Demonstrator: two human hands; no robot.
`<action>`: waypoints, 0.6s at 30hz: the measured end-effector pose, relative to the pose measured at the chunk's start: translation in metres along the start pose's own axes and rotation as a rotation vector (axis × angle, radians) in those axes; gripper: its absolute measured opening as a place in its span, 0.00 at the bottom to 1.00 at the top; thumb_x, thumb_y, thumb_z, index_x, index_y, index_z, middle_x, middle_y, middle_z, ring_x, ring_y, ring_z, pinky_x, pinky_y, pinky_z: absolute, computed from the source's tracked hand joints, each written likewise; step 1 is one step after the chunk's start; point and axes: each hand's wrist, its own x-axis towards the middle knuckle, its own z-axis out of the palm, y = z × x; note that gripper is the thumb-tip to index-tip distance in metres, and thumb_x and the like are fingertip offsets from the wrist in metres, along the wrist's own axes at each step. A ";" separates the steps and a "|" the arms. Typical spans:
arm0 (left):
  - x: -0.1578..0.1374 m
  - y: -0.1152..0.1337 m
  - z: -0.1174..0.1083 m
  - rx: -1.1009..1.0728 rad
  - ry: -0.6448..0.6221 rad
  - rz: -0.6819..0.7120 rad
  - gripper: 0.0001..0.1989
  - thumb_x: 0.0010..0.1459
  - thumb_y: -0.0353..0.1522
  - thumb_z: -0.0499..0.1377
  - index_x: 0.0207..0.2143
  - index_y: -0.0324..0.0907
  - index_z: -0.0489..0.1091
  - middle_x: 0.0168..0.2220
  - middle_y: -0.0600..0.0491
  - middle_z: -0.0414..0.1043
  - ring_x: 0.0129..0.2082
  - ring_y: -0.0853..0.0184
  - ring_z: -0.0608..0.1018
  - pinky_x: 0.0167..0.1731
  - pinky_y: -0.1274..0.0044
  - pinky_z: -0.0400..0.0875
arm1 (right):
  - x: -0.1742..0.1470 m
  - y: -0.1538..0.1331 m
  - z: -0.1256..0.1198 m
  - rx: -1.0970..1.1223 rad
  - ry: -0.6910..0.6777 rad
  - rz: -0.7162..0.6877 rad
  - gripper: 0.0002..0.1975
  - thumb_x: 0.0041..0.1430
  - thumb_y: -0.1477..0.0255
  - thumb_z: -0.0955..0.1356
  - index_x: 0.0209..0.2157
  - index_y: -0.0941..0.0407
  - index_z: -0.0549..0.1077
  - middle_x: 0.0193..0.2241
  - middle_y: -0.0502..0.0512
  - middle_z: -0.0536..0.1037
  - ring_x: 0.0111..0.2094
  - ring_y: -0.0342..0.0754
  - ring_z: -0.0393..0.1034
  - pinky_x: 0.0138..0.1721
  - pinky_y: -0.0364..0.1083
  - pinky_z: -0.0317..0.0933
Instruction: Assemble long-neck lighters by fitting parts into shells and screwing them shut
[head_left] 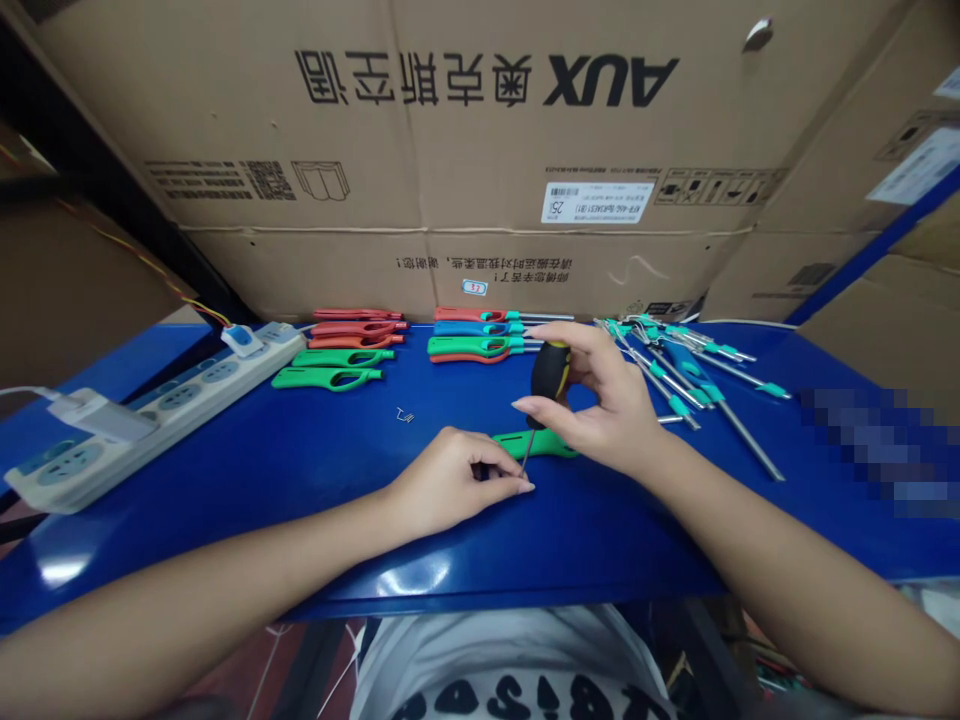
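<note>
Lettered shirt point(510, 645), R hand point(604, 405) gripping screwdriver point(550, 372), L hand point(446, 485) grip unclear, inverted AUX ctn point(480, 150)

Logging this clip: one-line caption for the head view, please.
Right hand grips a screwdriver, left hand at its tip, by a green plastic casing.

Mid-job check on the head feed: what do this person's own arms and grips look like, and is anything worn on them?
The left grip and right grip are bare, ungloved human hands; no ring shows. The left forearm and right forearm are uncovered: no sleeve, watch or cable visible. A pale grey fabric shirt bears bold black lettering.
</note>
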 end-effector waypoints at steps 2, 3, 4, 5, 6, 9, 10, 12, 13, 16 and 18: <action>0.001 0.000 -0.002 0.016 0.013 0.056 0.05 0.59 0.34 0.66 0.32 0.43 0.81 0.32 0.54 0.82 0.31 0.68 0.79 0.33 0.78 0.71 | -0.001 -0.001 0.002 0.001 -0.049 0.008 0.30 0.58 0.62 0.73 0.60 0.45 0.65 0.45 0.56 0.76 0.32 0.49 0.74 0.33 0.49 0.74; 0.001 0.000 -0.003 0.033 0.024 0.092 0.05 0.60 0.34 0.66 0.33 0.43 0.80 0.32 0.54 0.82 0.33 0.66 0.80 0.36 0.76 0.72 | -0.001 -0.002 0.002 0.021 -0.063 0.022 0.30 0.60 0.63 0.71 0.62 0.45 0.62 0.45 0.56 0.76 0.33 0.49 0.74 0.32 0.49 0.74; 0.002 -0.001 -0.005 0.056 0.040 0.132 0.05 0.59 0.35 0.67 0.33 0.43 0.80 0.34 0.53 0.82 0.36 0.65 0.80 0.39 0.74 0.73 | -0.001 -0.002 0.003 0.042 -0.063 0.033 0.30 0.62 0.63 0.70 0.64 0.45 0.60 0.46 0.56 0.76 0.34 0.49 0.75 0.32 0.48 0.74; 0.003 -0.002 -0.007 0.089 0.060 0.170 0.06 0.59 0.36 0.67 0.35 0.43 0.79 0.36 0.52 0.82 0.39 0.64 0.80 0.43 0.72 0.73 | -0.001 -0.001 0.004 0.056 -0.049 0.036 0.30 0.62 0.64 0.69 0.64 0.45 0.60 0.48 0.57 0.75 0.34 0.49 0.75 0.31 0.48 0.75; 0.003 -0.003 -0.009 0.133 0.078 0.200 0.09 0.58 0.37 0.68 0.39 0.44 0.78 0.40 0.51 0.81 0.42 0.62 0.79 0.47 0.70 0.72 | -0.001 -0.001 0.006 0.057 -0.023 0.031 0.29 0.62 0.64 0.69 0.63 0.45 0.61 0.51 0.57 0.74 0.35 0.48 0.75 0.31 0.47 0.75; 0.006 -0.009 -0.013 0.289 0.092 0.222 0.23 0.56 0.40 0.69 0.52 0.44 0.72 0.51 0.47 0.76 0.52 0.57 0.75 0.55 0.63 0.69 | -0.003 0.002 0.009 0.016 0.053 -0.006 0.28 0.61 0.63 0.70 0.61 0.44 0.64 0.59 0.56 0.70 0.38 0.49 0.76 0.31 0.47 0.75; 0.006 -0.012 -0.014 0.330 0.083 0.216 0.26 0.56 0.39 0.69 0.55 0.45 0.70 0.54 0.46 0.74 0.54 0.55 0.73 0.56 0.62 0.68 | -0.003 0.003 0.011 0.000 0.065 -0.017 0.28 0.61 0.63 0.70 0.61 0.44 0.64 0.60 0.56 0.69 0.38 0.50 0.76 0.32 0.48 0.75; 0.007 -0.016 -0.015 0.376 0.052 0.199 0.28 0.57 0.38 0.68 0.58 0.44 0.67 0.56 0.46 0.72 0.55 0.54 0.73 0.57 0.61 0.67 | -0.004 0.006 0.012 -0.024 0.073 -0.046 0.28 0.62 0.63 0.70 0.62 0.44 0.63 0.61 0.56 0.69 0.39 0.50 0.76 0.34 0.49 0.76; 0.008 -0.018 -0.014 0.383 0.035 0.191 0.27 0.57 0.37 0.68 0.58 0.44 0.67 0.55 0.46 0.73 0.55 0.55 0.73 0.57 0.61 0.68 | -0.005 0.007 0.013 -0.033 0.071 -0.062 0.28 0.62 0.64 0.70 0.63 0.44 0.62 0.61 0.56 0.69 0.40 0.50 0.76 0.36 0.49 0.76; 0.008 -0.020 -0.013 0.380 0.002 0.181 0.23 0.59 0.35 0.67 0.56 0.41 0.68 0.52 0.46 0.75 0.51 0.56 0.75 0.54 0.63 0.70 | -0.007 0.010 0.014 -0.049 0.063 -0.113 0.30 0.62 0.66 0.70 0.64 0.44 0.61 0.61 0.56 0.69 0.45 0.54 0.76 0.42 0.53 0.77; 0.009 -0.020 -0.012 0.372 -0.005 0.194 0.19 0.60 0.33 0.65 0.53 0.40 0.70 0.50 0.46 0.76 0.50 0.57 0.76 0.53 0.65 0.71 | -0.008 0.012 0.015 -0.066 0.054 -0.120 0.30 0.62 0.66 0.70 0.64 0.44 0.61 0.62 0.56 0.68 0.50 0.56 0.75 0.45 0.55 0.76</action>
